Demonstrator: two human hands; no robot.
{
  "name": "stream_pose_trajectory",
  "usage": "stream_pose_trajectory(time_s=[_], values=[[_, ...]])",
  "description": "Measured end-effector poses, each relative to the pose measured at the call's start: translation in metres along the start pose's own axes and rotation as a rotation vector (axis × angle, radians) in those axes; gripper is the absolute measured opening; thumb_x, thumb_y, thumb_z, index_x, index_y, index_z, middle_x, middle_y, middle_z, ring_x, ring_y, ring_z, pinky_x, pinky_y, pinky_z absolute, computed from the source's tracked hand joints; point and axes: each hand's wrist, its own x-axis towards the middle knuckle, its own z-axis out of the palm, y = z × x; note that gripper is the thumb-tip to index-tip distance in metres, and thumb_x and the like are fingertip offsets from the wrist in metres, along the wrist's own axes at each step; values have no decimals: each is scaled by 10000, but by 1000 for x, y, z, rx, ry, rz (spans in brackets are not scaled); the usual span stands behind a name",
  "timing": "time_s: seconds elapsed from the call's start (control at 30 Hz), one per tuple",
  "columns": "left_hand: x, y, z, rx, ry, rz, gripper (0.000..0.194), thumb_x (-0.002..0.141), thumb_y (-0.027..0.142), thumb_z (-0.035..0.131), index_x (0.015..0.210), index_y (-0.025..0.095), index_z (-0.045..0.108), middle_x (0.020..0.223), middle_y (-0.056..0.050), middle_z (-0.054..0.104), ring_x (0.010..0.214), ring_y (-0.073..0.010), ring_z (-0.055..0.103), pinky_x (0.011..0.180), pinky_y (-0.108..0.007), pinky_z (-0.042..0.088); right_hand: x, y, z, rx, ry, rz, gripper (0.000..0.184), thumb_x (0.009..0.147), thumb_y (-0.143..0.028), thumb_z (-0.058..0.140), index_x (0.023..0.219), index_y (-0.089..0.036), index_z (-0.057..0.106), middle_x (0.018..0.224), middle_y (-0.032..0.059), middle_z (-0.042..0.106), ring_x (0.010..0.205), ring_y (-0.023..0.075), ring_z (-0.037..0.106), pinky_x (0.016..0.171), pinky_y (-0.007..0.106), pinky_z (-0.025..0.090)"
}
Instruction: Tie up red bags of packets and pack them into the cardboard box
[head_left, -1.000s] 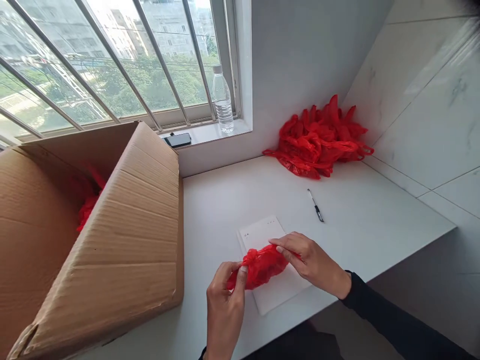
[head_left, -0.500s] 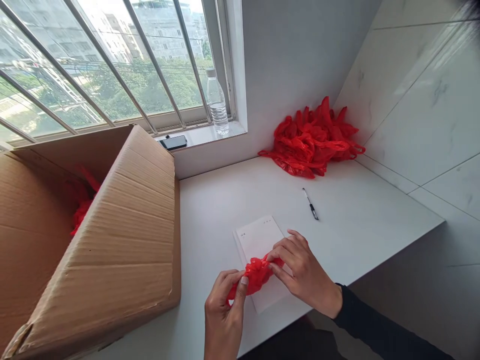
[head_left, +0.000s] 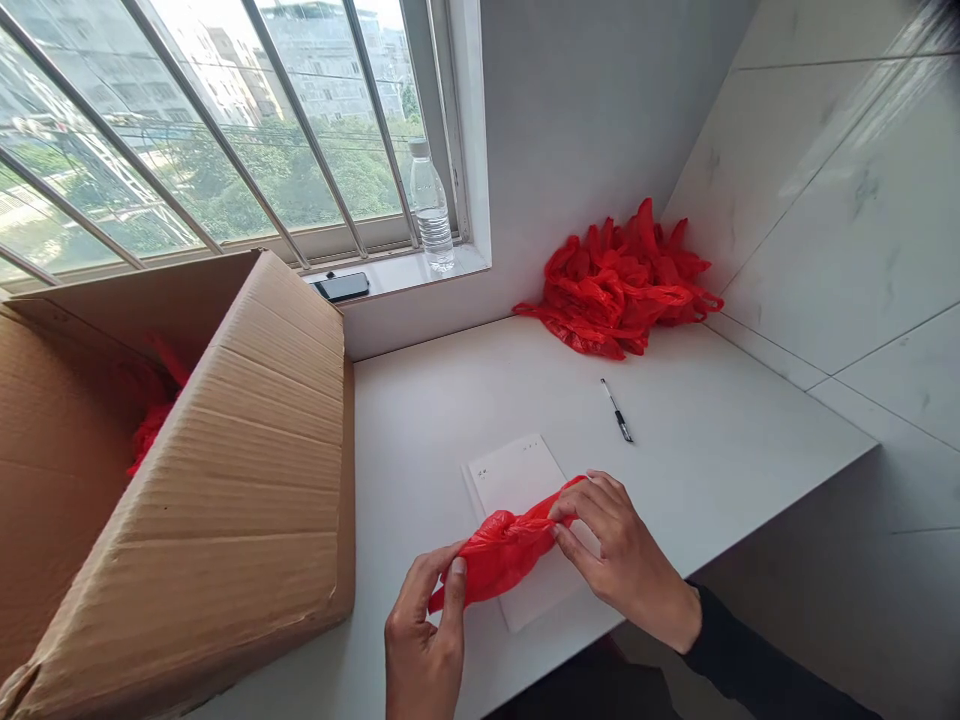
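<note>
A red plastic bag (head_left: 501,560) is stretched between my two hands, above a white notebook (head_left: 517,478) on the white table. My left hand (head_left: 429,625) pinches its left end between thumb and fingers. On the other side, my right hand (head_left: 616,548) grips the bag's right end with thumb and fingertips, a strip of red showing past the fingers. The bag's middle is twisted and bunched. It hides part of the notebook page, which has a few small marks along its top.
An open cardboard box (head_left: 255,480) with red plastic inside stands at the left. A heap of red plastic bags (head_left: 619,285) lies by the back corner. A black pen (head_left: 617,411) rests on the table. The sill holds a water bottle (head_left: 433,215) and a phone (head_left: 342,287).
My hands have moved apart, the left one left and the right one right. The bag between them has gone from crumpled to longer and more stretched out.
</note>
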Motion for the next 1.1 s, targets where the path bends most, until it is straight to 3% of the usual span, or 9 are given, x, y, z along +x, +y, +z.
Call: stream_pose_trajectory(time_s=[0.13, 0.27, 0.37, 0.6, 0.77, 0.9, 1.0, 1.07, 1.1], values=[[-1, 14, 11, 0, 22, 92, 431, 952, 462, 646, 1367, 344, 654, 1309, -99, 677, 1169, -294, 652, 626, -292, 588, 0, -6, -1, 28, -25, 11, 111, 944, -140, 536, 972, -245, 558, 906, 8, 653, 877, 211, 602, 978, 464, 461], [2, 21, 21, 29, -69, 189, 246, 971, 406, 645, 1166, 337, 779, 1177, -84, 701, 1080, -265, 672, 811, -354, 606, 0, -10, 2, 59, -43, 41, 87, 944, -240, 604, 1021, -249, 564, 924, -5, 659, 868, 206, 611, 1078, 509, 395], [3, 23, 23, -25, -84, 198, 198, 973, 384, 646, 1081, 305, 792, 1102, -78, 711, 996, -245, 681, 774, -326, 588, -1, -10, 5, 101, -73, 52, 56, 996, -287, 613, 1021, -264, 569, 921, -21, 660, 863, 196, 619, 1135, 525, 332], [4, 21, 10, 1, -2, -5, 264, 954, 502, 628, 901, 259, 715, 866, -22, 724, 763, -209, 665, 663, -292, 531, -1, -1, -3, 90, -61, 42, 106, 1066, -241, 509, 960, -250, 511, 871, -15, 614, 816, 190, 553, 1046, 510, 378], [8, 15, 0, -1, 16, -92, 329, 912, 570, 648, 973, 251, 706, 1014, -57, 745, 945, -254, 696, 650, -284, 544, -8, 4, -10, 140, -76, 146, 84, 1066, -240, 471, 997, -256, 515, 927, 5, 619, 902, 216, 549, 1047, 505, 394], [2, 27, 11, -52, -40, 24, 347, 915, 486, 692, 1207, 300, 676, 1224, -62, 682, 1106, -259, 658, 835, -334, 574, -8, -6, -8, 192, -104, 185, 108, 1035, -245, 515, 1132, -271, 555, 1030, 17, 660, 999, 228, 584, 1061, 486, 407], [-1, 33, 19, -11, -104, 125, 175, 947, 420, 670, 1037, 282, 730, 1104, -54, 673, 977, -230, 665, 798, -322, 558, -3, -15, -6, 204, -146, 162, 109, 1015, -296, 600, 1123, -280, 595, 972, -2, 667, 926, 221, 587, 1031, 480, 414], [-1, 31, 18, -4, -104, 154, 185, 977, 401, 627, 903, 258, 717, 1005, -50, 672, 908, -222, 657, 755, -311, 544, -1, -16, -5, 201, -149, 119, 31, 1028, -273, 577, 1005, -263, 597, 892, -12, 640, 860, 205, 564, 1008, 473, 411], [0, 29, 16, 5, -84, 150, 202, 984, 404, 615, 882, 254, 702, 969, -46, 673, 889, -220, 651, 731, -303, 536, -1, -15, -5, 197, -140, 110, 90, 1041, -258, 547, 958, -254, 582, 867, -12, 625, 844, 201, 552, 986, 464, 415]])
